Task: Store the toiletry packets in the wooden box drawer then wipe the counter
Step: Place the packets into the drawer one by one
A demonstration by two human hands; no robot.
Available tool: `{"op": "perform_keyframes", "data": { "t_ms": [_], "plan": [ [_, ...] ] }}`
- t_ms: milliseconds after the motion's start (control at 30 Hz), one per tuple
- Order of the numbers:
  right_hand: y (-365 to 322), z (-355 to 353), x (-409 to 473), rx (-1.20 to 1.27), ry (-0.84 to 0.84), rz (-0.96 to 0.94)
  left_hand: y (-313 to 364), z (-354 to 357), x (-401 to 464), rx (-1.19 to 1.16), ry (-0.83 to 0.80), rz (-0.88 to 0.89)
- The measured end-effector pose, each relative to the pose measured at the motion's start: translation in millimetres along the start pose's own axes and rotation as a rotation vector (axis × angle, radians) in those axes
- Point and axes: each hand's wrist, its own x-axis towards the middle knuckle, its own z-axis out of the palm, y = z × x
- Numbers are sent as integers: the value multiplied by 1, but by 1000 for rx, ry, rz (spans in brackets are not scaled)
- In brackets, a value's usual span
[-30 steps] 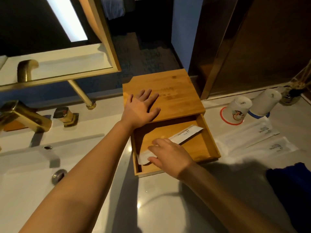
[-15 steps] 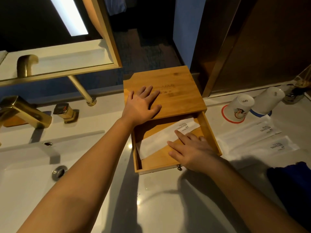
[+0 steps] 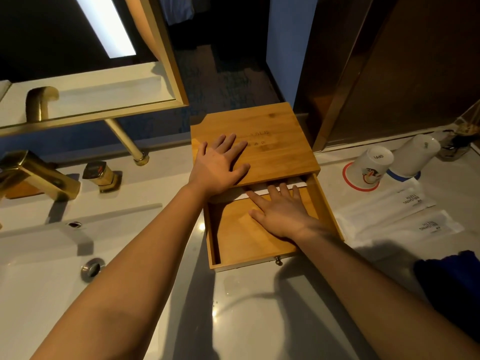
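Note:
A wooden box [image 3: 270, 149] stands on the white counter with its drawer [image 3: 239, 240] pulled out toward me. My left hand [image 3: 220, 165] lies flat on the box lid, fingers spread. My right hand [image 3: 280, 211] rests flat inside the drawer, fingertips on a white toiletry packet [image 3: 262, 191] that is mostly hidden under the lid at the back. Two more white packets, one [image 3: 384, 203] above the other [image 3: 413, 227], lie on the counter to the right of the drawer.
Two upturned paper cups [image 3: 374, 165] stand behind the loose packets. A dark blue cloth [image 3: 452, 279] lies at the right edge. On the left are the sink basin [image 3: 39, 281], a gold faucet [image 3: 39, 175] and a mirror frame [image 3: 166, 61].
My right hand has pushed the packet from the drawer's front to its back, under the lid. My left hand has stayed on the lid.

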Motion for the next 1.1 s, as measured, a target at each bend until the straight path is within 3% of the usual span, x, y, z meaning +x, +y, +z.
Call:
{"op": "perform_keyframes", "data": {
  "t_ms": [100,233,600,833,900,1000,1100],
  "plan": [
    [-9,2,-5,-26,59,79,0,1,0,3,10,5],
    [-12,5,-10,-72,-23,157,-2,1,1,-1,14,5],
    [-15,11,6,-11,6,184,-2,2,0,2,19,7],
    [-3,-9,-45,131,-10,86,-2,0,0,-2,0,5],
    [9,-12,-75,235,157,13,-2,-1,-1,-1,-7,6],
    [38,-5,-108,200,570,-43,-1,-2,-1,5,-19,2],
    [76,12,-112,155,681,11,-1,-2,-1,9,-24,-3]
  ]
}}
